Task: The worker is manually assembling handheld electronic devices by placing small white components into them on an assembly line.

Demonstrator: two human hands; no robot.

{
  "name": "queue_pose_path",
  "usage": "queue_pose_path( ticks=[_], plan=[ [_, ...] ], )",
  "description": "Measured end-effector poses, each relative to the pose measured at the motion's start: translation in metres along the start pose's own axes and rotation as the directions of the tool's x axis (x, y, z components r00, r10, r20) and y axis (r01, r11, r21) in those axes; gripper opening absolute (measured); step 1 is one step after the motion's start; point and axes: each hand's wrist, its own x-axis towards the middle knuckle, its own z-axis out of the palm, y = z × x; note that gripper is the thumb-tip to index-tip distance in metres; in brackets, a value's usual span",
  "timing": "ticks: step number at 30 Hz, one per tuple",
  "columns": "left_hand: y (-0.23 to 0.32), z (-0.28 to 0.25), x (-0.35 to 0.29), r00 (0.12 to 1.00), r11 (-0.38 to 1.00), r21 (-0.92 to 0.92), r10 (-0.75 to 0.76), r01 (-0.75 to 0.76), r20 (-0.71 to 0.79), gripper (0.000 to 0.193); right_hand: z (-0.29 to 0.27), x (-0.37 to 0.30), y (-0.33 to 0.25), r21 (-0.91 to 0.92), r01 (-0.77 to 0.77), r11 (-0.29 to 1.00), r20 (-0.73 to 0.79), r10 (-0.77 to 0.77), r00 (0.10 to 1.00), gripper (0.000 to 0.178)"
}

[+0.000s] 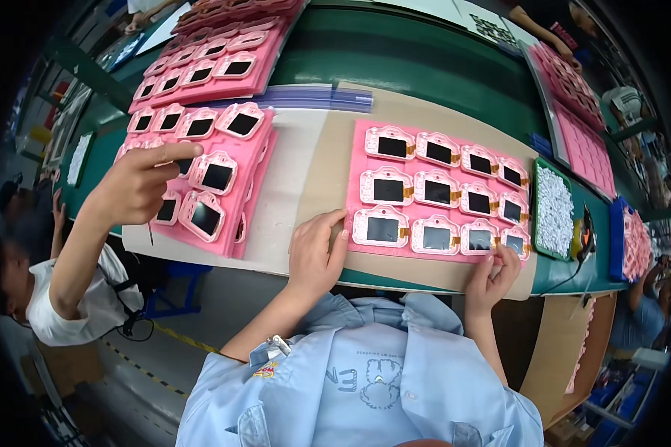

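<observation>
Left hand (317,253) sits loose and empty by the flat pink foam tray (358,165), right hand (493,279) is at its bottom-right camera-shaped pink plastic shell (515,232), can't tell if it's pinching, but edge-only contact probably keeps the dark rectangular screen (514,243) clean.

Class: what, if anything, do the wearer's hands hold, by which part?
Cannot be told: left hand at the left edge of the pink tray, right hand near its front-right corner.
</observation>
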Motion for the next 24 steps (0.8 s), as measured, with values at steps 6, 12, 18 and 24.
queue_pose_path(
  ticks=[6, 12, 18, 24],
  plan=[
    [0.015, -0.004, 0.012, 0.972, 0.905, -0.357, -0.203, 0.232, 0.116, 0.035, -0.005, 0.018, 0.015, 0.147, -0.156, 0.977, -0.212, 0.185, 0.960, 0.028],
    [0.020, 0.012, 0.032, 0.935, 0.812, -0.462, -0.317, 0.356, 0.161, 0.041, -0.058, 0.059, 0.087, 0.200, -0.512, 0.836, -0.106, 0.538, 0.837, 0.030],
    [0.036, 0.024, 0.038, 0.897, 0.836, -0.324, -0.406, 0.442, 0.175, 0.044, -0.084, 0.077, 0.088, -0.065, -0.585, 0.809, 0.135, 0.588, 0.798, 0.031],
    [0.044, 0.037, 0.046, 0.913, 0.859, -0.309, -0.388, 0.409, 0.127, 0.047, -0.087, 0.068, 0.085, -0.310, -0.412, 0.857, 0.141, 0.470, 0.872, 0.033]
  ],
)
